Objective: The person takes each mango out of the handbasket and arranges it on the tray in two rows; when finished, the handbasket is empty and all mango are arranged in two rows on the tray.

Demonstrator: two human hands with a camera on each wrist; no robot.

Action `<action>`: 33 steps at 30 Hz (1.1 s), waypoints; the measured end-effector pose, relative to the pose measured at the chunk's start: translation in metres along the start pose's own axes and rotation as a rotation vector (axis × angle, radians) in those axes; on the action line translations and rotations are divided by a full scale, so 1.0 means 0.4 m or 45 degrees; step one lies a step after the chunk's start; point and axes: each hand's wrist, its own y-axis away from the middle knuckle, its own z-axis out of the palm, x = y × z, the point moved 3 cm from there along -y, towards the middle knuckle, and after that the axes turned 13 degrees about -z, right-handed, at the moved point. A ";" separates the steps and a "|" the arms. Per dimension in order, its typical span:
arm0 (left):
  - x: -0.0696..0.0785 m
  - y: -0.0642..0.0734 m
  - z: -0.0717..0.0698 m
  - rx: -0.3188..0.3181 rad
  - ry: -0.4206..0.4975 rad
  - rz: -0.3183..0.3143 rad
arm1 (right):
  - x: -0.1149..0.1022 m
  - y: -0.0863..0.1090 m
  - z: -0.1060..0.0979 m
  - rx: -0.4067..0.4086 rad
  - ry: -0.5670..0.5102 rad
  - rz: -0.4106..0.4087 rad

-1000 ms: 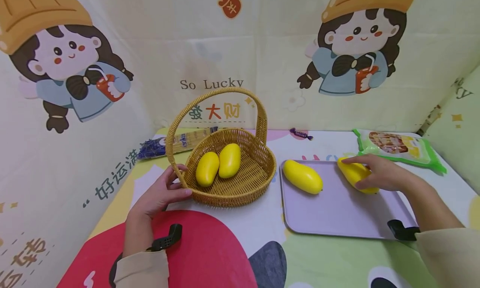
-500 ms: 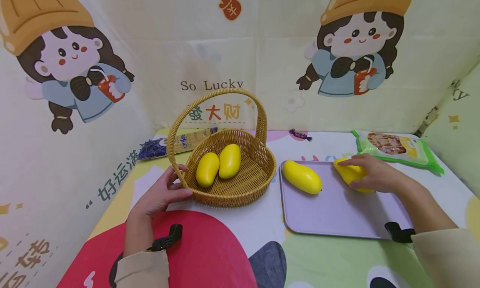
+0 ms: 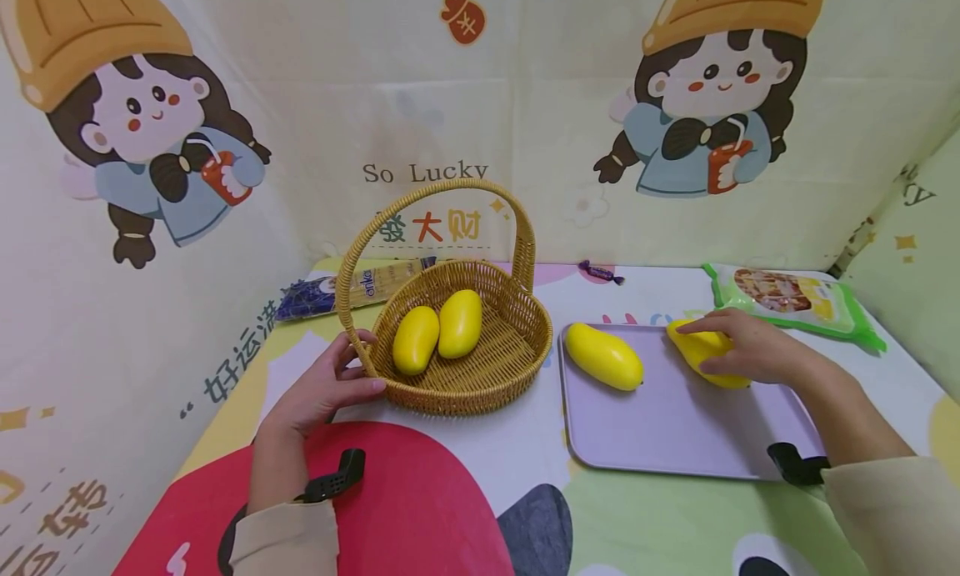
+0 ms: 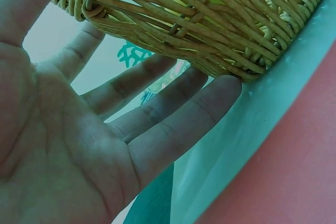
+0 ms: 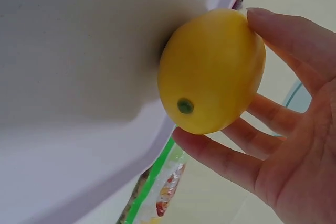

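A wicker basket point(image 3: 457, 401) with a tall hoop handle holds two yellow mangoes, one point(image 3: 416, 340) leaning by the other point(image 3: 460, 323). At its left side, my left hand point(image 3: 322, 388) grips the rim by the handle's foot; in the left wrist view the fingers point(image 4: 173, 129) reach along the woven wall. On a pale purple tray point(image 3: 652, 443) lies a third mango point(image 3: 603, 356). My right hand point(image 3: 757, 348) holds another mango point(image 5: 210, 72) at the tray's far right, thumb on one side and fingers on the other. This mango sits low over the tray, its green stem spot showing.
Behind the basket lies a blue-and-clear pack of noodles point(image 3: 352, 288). A small purple wrapped candy point(image 3: 602, 272) is at the back. A green-edged food packet point(image 3: 795, 301) lies beyond the tray, near the cloth wall point(image 3: 555, 126). A patterned cloth covers the table.
My right hand and its mango have shifted slightly left, mostly in the first half second. My left hand and the basket stay in place. The view has tilted a little.
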 end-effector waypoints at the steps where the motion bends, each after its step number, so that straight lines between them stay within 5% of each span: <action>1: 0.001 0.000 0.000 0.000 -0.002 0.002 | 0.000 0.000 -0.001 0.001 0.003 -0.003; 21: 0.002 -0.003 0.000 0.000 -0.015 -0.005 | -0.011 -0.002 -0.021 0.080 0.049 0.048; 27: 0.003 -0.004 -0.001 0.004 -0.011 0.002 | -0.045 -0.017 -0.041 0.159 0.084 0.040; 33: 0.001 0.000 -0.001 0.008 -0.006 -0.008 | -0.112 -0.036 -0.061 0.188 0.128 -0.079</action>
